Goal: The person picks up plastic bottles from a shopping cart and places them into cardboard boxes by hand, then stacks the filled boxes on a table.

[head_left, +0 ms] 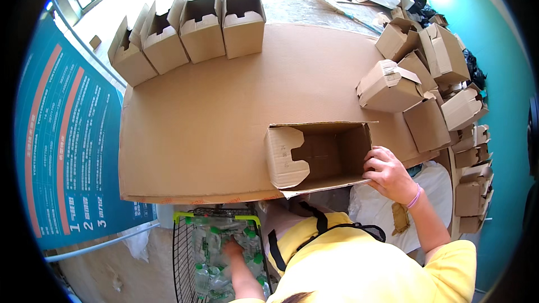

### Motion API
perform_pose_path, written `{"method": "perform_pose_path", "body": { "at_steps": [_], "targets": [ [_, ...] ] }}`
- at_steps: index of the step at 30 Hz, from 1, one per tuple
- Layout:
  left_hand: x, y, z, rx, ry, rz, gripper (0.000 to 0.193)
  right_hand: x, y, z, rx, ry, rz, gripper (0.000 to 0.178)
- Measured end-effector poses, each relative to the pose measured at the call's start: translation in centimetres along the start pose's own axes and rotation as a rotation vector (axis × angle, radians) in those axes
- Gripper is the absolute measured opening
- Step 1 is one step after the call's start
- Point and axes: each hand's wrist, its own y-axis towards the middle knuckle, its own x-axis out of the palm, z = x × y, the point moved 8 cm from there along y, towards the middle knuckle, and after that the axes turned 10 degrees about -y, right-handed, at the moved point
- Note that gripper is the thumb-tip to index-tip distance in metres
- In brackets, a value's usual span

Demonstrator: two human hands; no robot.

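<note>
Head view: open carton (320, 157) at the near edge of the cardboard-covered bench (208, 123), mouth up.
Right hand (387, 173): mine, pinching the carton's right-end rim.
Left hand (233, 247): mine, down among green-capped clear bottles (201, 281) in the wire basket (253, 218); fingers blurred, can't tell if gripping.
Far-left row: four open boxes (244, 38).
Right side: piled boxes (390, 92).

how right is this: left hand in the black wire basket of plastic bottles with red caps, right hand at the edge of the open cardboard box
Not red: the head view shows green caps on the plastic bottles. Left hand in the black wire basket, right hand at the edge of the open cardboard box: correct.
</note>
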Motion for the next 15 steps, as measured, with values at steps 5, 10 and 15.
{"method": "perform_pose_path", "body": {
  "at_steps": [5, 10, 15],
  "targets": [
    [0.6, -0.5, 0.2, 0.008, 0.056, -0.014, 0.104, 0.2, -0.3, -0.1, -0.016, 0.020, -0.002, 0.018],
    [-7.7, -5.3, -2.1, 0.022, -0.368, 0.230, 0.089, 0.4, -0.7, 0.5, 0.018, 0.082, 0.060, 0.015],
    [-16.3, -10.4, -6.7, 0.049, -0.895, 0.766, 0.071, 0.1, -0.2, 1.2, -0.023, 0.111, 0.121, 0.011]
  ]
}}
